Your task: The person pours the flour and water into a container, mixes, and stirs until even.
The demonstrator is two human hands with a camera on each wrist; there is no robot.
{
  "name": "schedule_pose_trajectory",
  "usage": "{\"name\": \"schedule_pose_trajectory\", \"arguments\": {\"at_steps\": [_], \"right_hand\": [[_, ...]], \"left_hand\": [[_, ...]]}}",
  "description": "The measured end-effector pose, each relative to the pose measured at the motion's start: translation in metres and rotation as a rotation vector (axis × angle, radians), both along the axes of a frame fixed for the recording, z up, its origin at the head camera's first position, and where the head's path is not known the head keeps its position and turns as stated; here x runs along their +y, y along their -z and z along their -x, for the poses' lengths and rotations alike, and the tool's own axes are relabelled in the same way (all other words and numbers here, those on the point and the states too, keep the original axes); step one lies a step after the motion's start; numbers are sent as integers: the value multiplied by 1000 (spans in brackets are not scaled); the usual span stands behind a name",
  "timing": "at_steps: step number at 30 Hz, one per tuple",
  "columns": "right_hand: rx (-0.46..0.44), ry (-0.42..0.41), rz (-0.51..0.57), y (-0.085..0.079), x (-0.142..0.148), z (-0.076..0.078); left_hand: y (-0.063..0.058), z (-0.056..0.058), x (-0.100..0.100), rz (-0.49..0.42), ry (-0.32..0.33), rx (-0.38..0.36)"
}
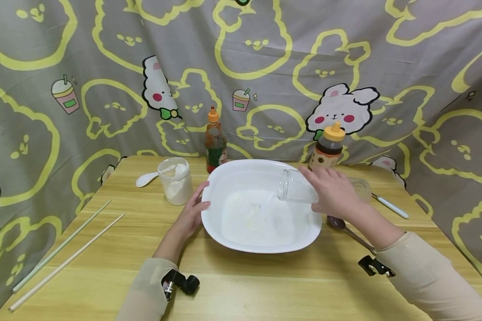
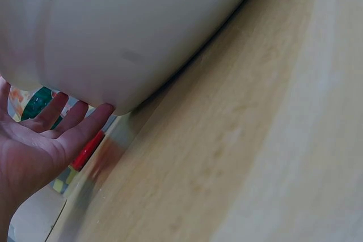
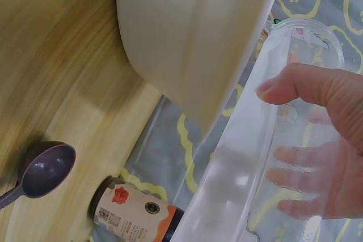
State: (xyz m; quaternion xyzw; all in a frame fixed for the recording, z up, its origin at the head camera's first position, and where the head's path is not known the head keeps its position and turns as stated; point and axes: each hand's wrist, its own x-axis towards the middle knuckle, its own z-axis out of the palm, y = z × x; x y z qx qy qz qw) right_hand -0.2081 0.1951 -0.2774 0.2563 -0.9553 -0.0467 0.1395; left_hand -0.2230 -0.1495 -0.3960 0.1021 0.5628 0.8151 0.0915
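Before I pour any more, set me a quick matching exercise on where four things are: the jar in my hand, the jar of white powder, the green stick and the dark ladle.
1. clear jar
2. powder jar
3. pale green stick
4. dark ladle

A. lying on the table, just right of the basin
B. upright, left of the basin
C. tilted over the basin in the right grip
D. lying toward the table's left edge

Pairs: 1-C, 2-B, 3-D, 4-A
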Motion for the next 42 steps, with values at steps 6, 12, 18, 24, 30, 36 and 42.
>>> {"name": "schedule_pose_trajectory", "arguments": {"at_steps": [6,12,18,24,30,36,42], "right_hand": [[0,-1,6,0,0,0],[-28,9,51,0,2,-1],[-66,20,135,-1,7,0],[-76,-14,306,-4,19,2],[-97,-31,527,-7,31,6],[-29,44,722,-10,43,12],[-28,203,920,-1,57,20]], "left_hand": [[0,0,0,-11,9,9],[0,0,-1,-1,10,8],[-1,0,-1,7,5,-4],[-1,-1,-1,11,7,-4],[-2,-2,-2,10,1,-10],[-2,-2,-2,14,10,0],[-1,-1,-1,22,11,2]]}}
